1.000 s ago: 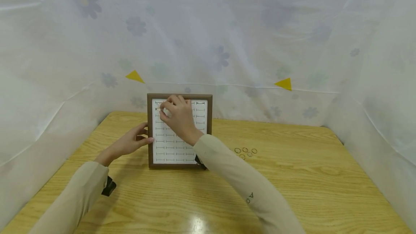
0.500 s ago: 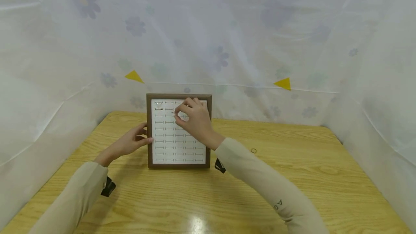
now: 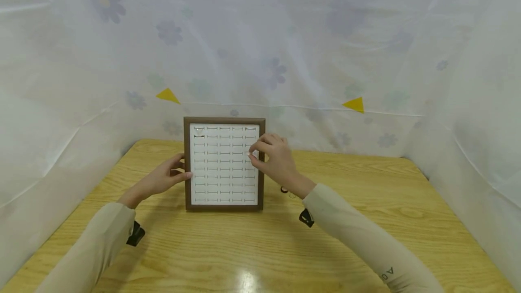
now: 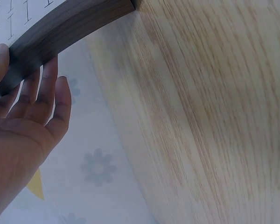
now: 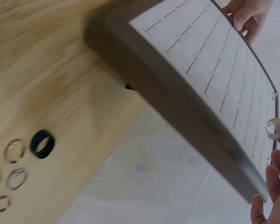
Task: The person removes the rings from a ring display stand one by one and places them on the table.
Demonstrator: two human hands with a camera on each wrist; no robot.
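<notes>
Head view shows a square dark-brown wooden-framed ring display board (image 3: 224, 164) with a white slotted pad propped upright at the far side of the light wooden desk (image 3: 366, 220). The left hand (image 3: 164, 177) steadies the board's left frame edge, thumb on the front and straight fingers behind it. The right hand (image 3: 277, 159), near the board's right edge, pinches a small silver band ring (image 5: 272, 129) between fingertips, close to the slots in the right column. On the pad, 1 ring (image 3: 198, 133) seems to sit in the far-left top slot; nearly all other slots look bare. Loose rings (image 5: 9, 165), at least 4 thin metal ones, and 1 dark band (image 5: 42, 143) lie on the desk right of the board. By my judgement the filling has barely begun.
</notes>
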